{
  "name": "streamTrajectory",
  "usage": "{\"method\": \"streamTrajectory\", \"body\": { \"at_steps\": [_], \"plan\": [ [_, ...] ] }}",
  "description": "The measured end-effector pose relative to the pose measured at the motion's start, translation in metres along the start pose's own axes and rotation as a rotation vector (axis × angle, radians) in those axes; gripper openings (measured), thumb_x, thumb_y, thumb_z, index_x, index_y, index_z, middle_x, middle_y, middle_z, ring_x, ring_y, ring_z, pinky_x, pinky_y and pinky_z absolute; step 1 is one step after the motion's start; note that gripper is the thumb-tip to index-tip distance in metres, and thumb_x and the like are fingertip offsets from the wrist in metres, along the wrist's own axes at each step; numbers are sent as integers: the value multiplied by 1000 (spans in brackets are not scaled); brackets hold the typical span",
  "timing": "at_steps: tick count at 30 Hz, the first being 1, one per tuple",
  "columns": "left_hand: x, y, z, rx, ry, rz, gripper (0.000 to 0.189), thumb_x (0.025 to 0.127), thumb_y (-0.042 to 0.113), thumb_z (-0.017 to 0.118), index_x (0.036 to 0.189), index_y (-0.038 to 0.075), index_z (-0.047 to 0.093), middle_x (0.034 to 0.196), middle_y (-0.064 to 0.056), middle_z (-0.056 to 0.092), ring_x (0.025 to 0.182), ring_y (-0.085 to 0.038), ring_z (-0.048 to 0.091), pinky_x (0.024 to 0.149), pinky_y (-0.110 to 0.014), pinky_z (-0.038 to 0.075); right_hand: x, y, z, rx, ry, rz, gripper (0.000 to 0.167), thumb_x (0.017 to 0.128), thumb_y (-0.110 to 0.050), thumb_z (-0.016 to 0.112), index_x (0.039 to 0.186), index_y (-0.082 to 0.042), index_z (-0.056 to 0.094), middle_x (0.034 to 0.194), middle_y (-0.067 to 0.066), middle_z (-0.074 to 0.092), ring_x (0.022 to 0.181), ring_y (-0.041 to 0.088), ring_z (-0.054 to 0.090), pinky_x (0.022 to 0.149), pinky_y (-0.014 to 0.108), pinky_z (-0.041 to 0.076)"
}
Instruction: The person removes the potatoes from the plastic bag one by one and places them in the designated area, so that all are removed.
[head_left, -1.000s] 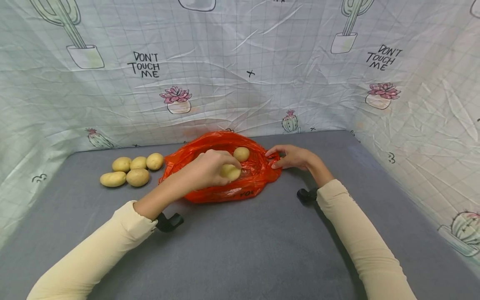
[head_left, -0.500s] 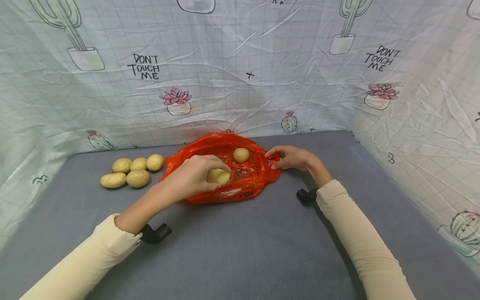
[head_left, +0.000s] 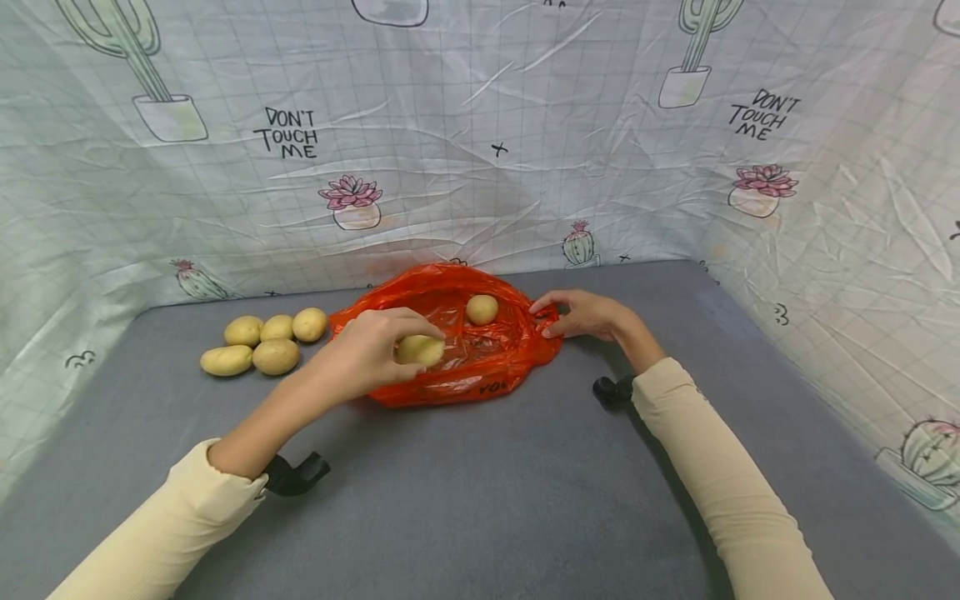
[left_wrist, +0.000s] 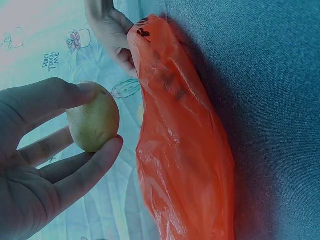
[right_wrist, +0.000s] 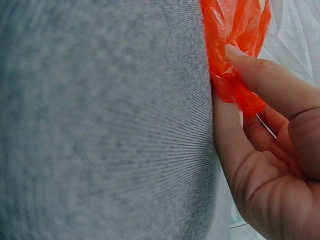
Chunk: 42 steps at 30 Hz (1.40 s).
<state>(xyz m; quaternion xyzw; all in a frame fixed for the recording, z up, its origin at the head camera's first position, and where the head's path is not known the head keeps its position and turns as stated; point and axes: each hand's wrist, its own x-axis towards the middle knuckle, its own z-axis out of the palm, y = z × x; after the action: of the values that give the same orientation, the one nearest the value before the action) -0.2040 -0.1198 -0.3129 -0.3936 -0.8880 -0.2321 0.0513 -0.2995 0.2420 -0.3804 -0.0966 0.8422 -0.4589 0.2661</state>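
My left hand (head_left: pixel 372 348) holds a pale yellow potato (head_left: pixel 420 351) over the left part of a red plastic bag (head_left: pixel 442 390). In the left wrist view, thumb and fingertips pinch this potato (left_wrist: pixel 94 117) beside the bag's wall (left_wrist: pixel 180 150). The bag lies with its mouth spread wide, and another potato (head_left: pixel 482 309) sits inside toward the back. At the bag's right end my right hand (head_left: pixel 592 317) grips the gathered plastic. The right wrist view has the thumb pressing crumpled red film (right_wrist: pixel 235 75) against the fingers.
Left of the bag, several loose potatoes (head_left: pixel 276 356) lie grouped on the grey tabletop (head_left: pixel 480 500). A white cactus-print sheet (head_left: pixel 465 142) hangs behind the table and along both sides. Black straps (head_left: pixel 296 475) circle both wrists.
My left hand has drawn left and slightly toward me, carrying the potato from the bag's middle to its left part. The right hand keeps its place on the bag.
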Motion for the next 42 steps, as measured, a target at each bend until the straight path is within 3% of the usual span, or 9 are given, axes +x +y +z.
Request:
{"method": "streamTrajectory", "body": {
  "at_steps": [13,22,35,42],
  "plan": [
    [-9,-4,-3,11,9,-14,39,77,6,87,114,13,77,116,-3,73,89,-17,60,69,-32,49,-1,-1,1,-1,-1,3,51,96,-4,69,144,-6,52,156,17,33,114,22,50,91,31,49],
    [-17,-8,-5,2,28,-11,38,77,5,87,113,13,77,114,-1,74,89,-16,62,69,-32,50,0,-1,1,-5,11,12,51,95,-4,70,143,-7,54,156,16,33,114,23,49,89,30,49],
    [-28,-13,-7,-22,51,-29,39,75,-4,85,111,11,77,115,-4,73,104,-22,66,78,-40,55,-1,0,1,0,10,15,51,95,-5,70,143,-7,53,155,16,34,112,22,50,90,30,49],
    [-35,-16,-7,1,88,-40,38,74,-4,83,108,11,77,112,-3,71,99,-20,64,76,-38,53,-1,0,2,-10,15,0,50,95,-5,71,142,-7,54,155,16,34,111,23,49,88,30,49]
  ]
}}
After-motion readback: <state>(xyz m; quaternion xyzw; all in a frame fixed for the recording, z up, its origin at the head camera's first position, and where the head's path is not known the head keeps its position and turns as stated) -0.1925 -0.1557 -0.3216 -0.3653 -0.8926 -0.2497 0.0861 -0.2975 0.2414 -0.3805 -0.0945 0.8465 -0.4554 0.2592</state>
